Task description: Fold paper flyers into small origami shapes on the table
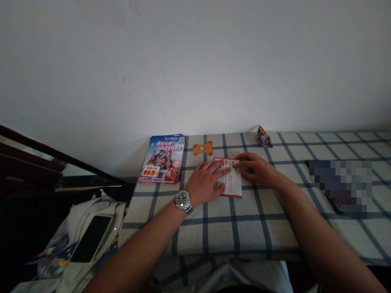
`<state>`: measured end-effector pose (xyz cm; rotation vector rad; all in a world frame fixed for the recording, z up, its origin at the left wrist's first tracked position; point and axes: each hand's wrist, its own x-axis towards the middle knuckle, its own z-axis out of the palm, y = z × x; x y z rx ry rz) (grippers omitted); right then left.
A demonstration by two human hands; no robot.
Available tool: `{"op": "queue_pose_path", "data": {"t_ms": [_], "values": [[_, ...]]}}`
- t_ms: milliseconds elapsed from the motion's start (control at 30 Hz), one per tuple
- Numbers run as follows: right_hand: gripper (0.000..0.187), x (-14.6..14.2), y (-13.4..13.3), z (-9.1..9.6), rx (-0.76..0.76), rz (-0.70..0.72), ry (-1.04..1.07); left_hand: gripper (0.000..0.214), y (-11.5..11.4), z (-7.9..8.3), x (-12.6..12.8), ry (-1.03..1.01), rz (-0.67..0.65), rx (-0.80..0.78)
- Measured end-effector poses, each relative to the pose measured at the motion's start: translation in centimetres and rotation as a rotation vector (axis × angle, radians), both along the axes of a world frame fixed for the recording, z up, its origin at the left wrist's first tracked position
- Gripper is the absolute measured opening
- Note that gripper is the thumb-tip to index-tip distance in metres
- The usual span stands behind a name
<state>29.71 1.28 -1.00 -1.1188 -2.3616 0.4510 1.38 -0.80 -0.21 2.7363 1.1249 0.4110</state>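
A white printed leaflet with red edges and red marks lies on the checked tablecloth in front of me. My left hand rests flat over its left part with the fingers spread, covering some of the print. At the upper right edge of the leaflet, my right hand touches the paper with its fingertips; the fingers are stretched out and slightly apart. Just beyond my left hand lies an orange bear-shaped piece. Farther left sits a stack of colourful flyers, the top one marked 89.9.
The checked tablecloth reaches the white wall at the back. A small folded, printed triangular piece stands near the wall. On the right lies a dark, partly blurred flat object. At lower left a phone rests on bags beside the table.
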Motion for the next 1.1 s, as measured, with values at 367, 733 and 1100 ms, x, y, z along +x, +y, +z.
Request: {"op": "queue_pose_path", "data": {"t_ms": [367, 733, 1100], "values": [[0.027, -0.5, -0.1, 0.0, 0.028, -0.037, 0.020, 0.055, 0.0, 0.1, 0.0, 0.007, 0.004, 0.001], [0.028, -0.5, 0.1, -0.3, 0.046, -0.062, 0.014, 0.055, 0.0, 0.1, 0.0, -0.007, 0.000, -0.001], [0.015, -1.2, -0.1, 0.2, 0.071, -0.143, -0.005, 0.055, 0.0, 0.1, 0.0, -0.004, 0.004, 0.008]]}}
